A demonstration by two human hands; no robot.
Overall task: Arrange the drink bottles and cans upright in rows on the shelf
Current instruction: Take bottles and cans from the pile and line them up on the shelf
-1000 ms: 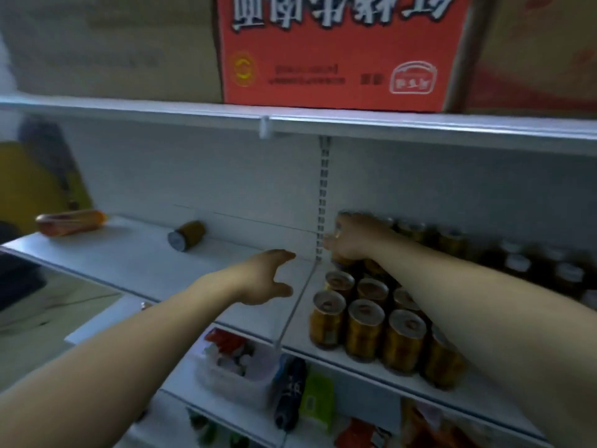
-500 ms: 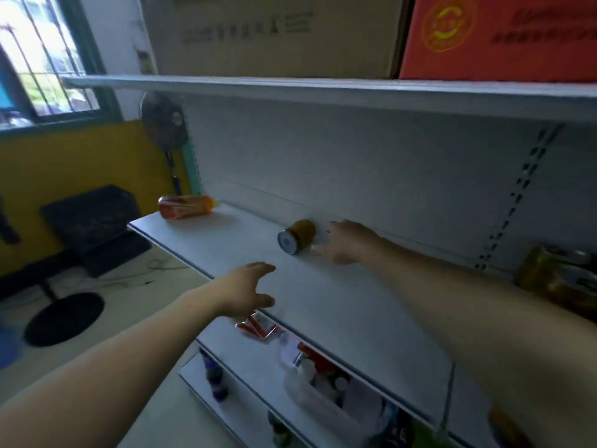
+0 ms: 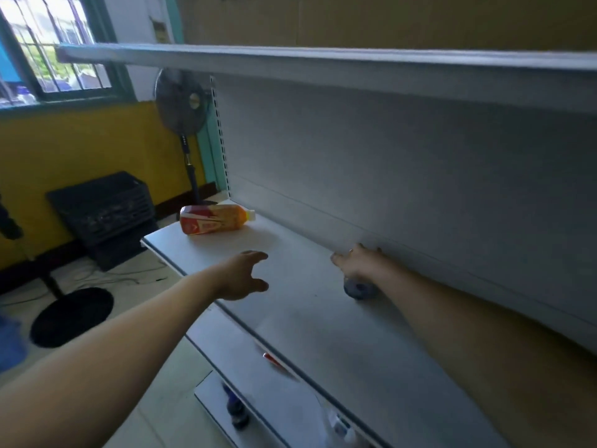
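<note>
My right hand (image 3: 355, 265) covers the toppled can (image 3: 359, 290); grip unclear. It looks light, smooth, prone to roll: take its sides. Left hand (image 3: 243, 275) spread, empty; bottle (image 3: 213, 219) at eleven o'clock.

A white metal shelf (image 3: 290, 318) with a white back panel carries two drinks. An orange bottle (image 3: 214, 218) lies on its side at the far left end, cap toward the back panel, well beyond the spread fingers of the left hand (image 3: 240, 276), which hovers over the front edge. A can (image 3: 358, 289) lies on its side near the back panel, under the right hand (image 3: 357, 263), whose fingers curl over it; only its grey end shows below the palm
</note>
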